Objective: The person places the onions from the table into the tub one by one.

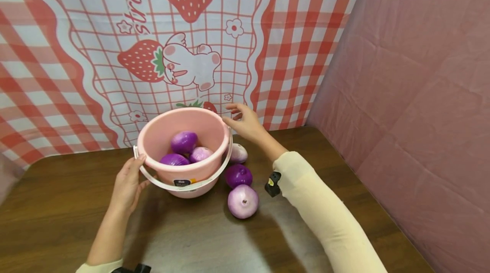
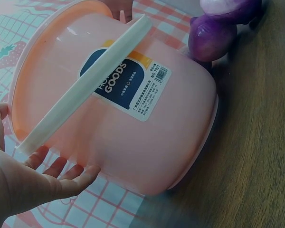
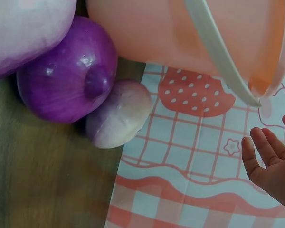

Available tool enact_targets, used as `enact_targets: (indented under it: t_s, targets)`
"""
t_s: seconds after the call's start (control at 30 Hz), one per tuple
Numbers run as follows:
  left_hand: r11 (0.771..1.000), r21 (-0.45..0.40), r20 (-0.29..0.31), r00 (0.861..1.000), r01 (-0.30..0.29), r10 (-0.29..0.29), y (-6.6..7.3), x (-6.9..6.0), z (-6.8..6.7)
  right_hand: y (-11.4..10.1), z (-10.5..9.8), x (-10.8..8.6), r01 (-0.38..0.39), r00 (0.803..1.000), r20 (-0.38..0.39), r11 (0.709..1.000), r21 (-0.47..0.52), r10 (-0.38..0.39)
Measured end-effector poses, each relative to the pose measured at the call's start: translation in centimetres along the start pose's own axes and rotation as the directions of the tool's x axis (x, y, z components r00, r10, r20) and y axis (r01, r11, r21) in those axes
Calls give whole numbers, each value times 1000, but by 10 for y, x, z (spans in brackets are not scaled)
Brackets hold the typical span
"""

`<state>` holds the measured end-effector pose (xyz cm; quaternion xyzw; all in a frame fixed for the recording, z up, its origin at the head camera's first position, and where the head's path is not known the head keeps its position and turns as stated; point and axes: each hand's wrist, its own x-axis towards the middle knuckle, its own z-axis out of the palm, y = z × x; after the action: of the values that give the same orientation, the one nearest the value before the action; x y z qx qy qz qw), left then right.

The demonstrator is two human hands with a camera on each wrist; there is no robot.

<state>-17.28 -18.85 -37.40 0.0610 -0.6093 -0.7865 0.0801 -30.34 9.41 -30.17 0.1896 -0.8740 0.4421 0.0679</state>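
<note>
A pink bucket (image 1: pixel 183 111) with a white handle (image 1: pixel 191 186) sits on the table, and several purple onions (image 1: pixel 184 142) lie inside it. My left hand (image 1: pixel 126 183) holds the bucket at its left side, thumb at the rim and fingers against the outer wall below the handle's end (image 2: pixel 31 142). On the opposite side, my right hand (image 1: pixel 246 123) is beside the rim with fingers spread and nothing held; whether its thumb touches the rim I cannot tell. Right of the bucket lie a pale onion (image 1: pixel 243 201), a dark purple onion (image 1: pixel 239 175) and a smaller whitish onion (image 3: pixel 119 114).
A brown wooden table (image 1: pixel 69 205) lies beneath everything. Behind the bucket hangs a red-and-white strawberry cloth (image 1: pixel 291 52), close to the rim. A pink fabric wall (image 1: pixel 417 94) rises along the right side.
</note>
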Motion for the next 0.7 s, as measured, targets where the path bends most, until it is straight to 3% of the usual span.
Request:
enact_targets:
  t_s: [0.7]
  targets:
    - [1000, -6, 6, 1000, -2, 2, -1, 0, -1, 20, -6, -9, -38, 999, -8, 998, -40, 38]
